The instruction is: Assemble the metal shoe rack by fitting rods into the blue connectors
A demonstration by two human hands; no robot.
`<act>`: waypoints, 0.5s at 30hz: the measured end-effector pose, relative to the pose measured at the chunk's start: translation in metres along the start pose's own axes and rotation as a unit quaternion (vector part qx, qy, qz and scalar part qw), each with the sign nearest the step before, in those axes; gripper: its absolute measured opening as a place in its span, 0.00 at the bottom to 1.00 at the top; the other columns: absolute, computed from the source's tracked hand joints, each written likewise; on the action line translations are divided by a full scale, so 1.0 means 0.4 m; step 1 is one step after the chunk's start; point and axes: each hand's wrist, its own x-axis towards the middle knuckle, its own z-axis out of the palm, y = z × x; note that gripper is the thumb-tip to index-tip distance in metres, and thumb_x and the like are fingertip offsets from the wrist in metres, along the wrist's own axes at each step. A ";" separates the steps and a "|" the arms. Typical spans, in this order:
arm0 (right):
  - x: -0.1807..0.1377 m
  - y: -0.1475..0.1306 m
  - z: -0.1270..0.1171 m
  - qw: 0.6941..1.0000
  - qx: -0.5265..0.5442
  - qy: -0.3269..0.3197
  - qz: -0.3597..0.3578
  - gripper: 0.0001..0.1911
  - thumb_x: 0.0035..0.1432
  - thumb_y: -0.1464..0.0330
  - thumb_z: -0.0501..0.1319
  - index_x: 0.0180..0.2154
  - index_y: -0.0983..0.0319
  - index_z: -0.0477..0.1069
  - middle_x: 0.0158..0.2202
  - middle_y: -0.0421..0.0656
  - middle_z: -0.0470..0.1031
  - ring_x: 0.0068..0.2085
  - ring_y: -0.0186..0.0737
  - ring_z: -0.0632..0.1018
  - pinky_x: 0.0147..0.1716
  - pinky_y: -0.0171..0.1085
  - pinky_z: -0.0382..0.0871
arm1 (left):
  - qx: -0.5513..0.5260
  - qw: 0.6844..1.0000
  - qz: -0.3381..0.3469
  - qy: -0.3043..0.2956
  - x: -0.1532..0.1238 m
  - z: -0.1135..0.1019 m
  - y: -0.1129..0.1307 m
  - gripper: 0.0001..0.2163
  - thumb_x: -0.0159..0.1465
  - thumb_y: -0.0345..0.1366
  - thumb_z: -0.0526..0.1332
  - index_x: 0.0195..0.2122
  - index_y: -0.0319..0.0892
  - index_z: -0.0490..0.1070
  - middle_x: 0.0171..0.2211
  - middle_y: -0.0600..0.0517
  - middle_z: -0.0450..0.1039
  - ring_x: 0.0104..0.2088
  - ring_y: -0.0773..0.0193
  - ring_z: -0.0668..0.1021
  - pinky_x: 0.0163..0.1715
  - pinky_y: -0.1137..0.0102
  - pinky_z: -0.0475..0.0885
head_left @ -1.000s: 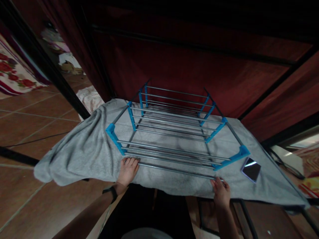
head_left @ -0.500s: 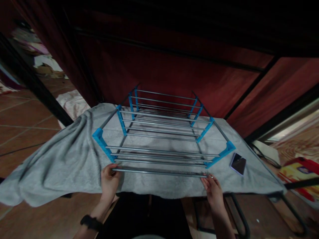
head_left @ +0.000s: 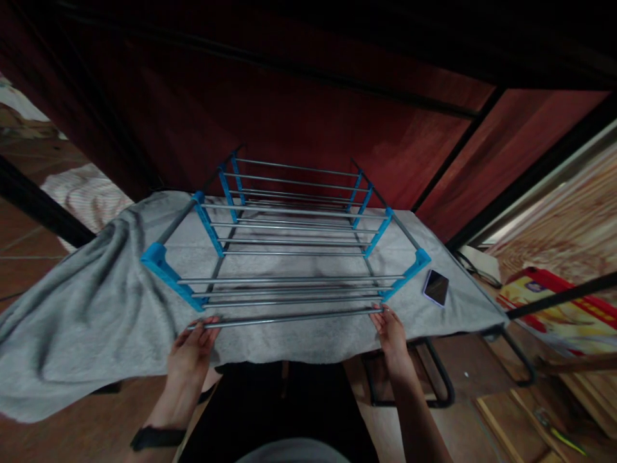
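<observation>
Rod [head_left: 289, 319], just beside the rack [head_left: 294, 243] at its six o'clock: left hand [head_left: 190, 354] pinches the nine-o'clock end, right hand [head_left: 391, 334] the three-o'clock end. Apparent step: aligning rod with rack; next move likely calls for guiding both ends evenly.

At six o'clock the straight grey metal rod [head_left: 289, 318] is smooth with a dull sheen, like the slim grey metal bars [head_left: 299, 212] beyond it; the angular blue plastic brackets [head_left: 166, 272] look smooth and nearly matt. Beneath, the wide grey cloth blanket [head_left: 87, 289] is matt and fuzzy. The broad dark-red panel [head_left: 308, 116] at twelve o'clock looks smooth and faintly glossy, the rectangular dark phone screen [head_left: 436, 287] near four o'clock glassy.
</observation>
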 end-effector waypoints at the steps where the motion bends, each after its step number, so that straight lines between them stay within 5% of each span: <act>1: 0.005 0.002 -0.002 1.000 0.003 0.001 0.002 0.16 0.43 0.65 0.73 0.35 0.59 0.72 0.33 0.38 0.80 0.34 0.36 0.80 0.42 0.38 0.79 | 0.001 1.000 -0.026 -0.006 -0.001 0.003 0.001 0.07 0.61 0.22 0.58 0.30 0.39 0.70 0.30 0.50 0.78 0.34 0.63 0.82 0.42 0.66 0.79; 5: 0.015 0.009 0.009 1.000 0.005 0.000 0.008 0.13 0.44 0.64 0.73 0.31 0.58 0.73 0.31 0.38 0.79 0.33 0.36 0.80 0.41 0.38 0.79 | -0.002 0.995 -0.093 -0.033 -0.011 0.023 0.003 0.10 0.64 0.21 0.54 0.31 0.37 0.72 0.31 0.47 0.79 0.35 0.61 0.83 0.41 0.66 0.80; 15: -0.001 0.031 0.033 0.999 0.021 -0.033 0.007 0.15 0.43 0.66 0.74 0.33 0.57 0.74 0.35 0.37 0.80 0.38 0.35 0.81 0.44 0.35 0.77 | 0.010 0.990 -0.134 -0.047 -0.045 0.051 -0.035 0.12 0.64 0.19 0.55 0.27 0.34 0.73 0.31 0.45 0.80 0.35 0.61 0.84 0.40 0.67 0.81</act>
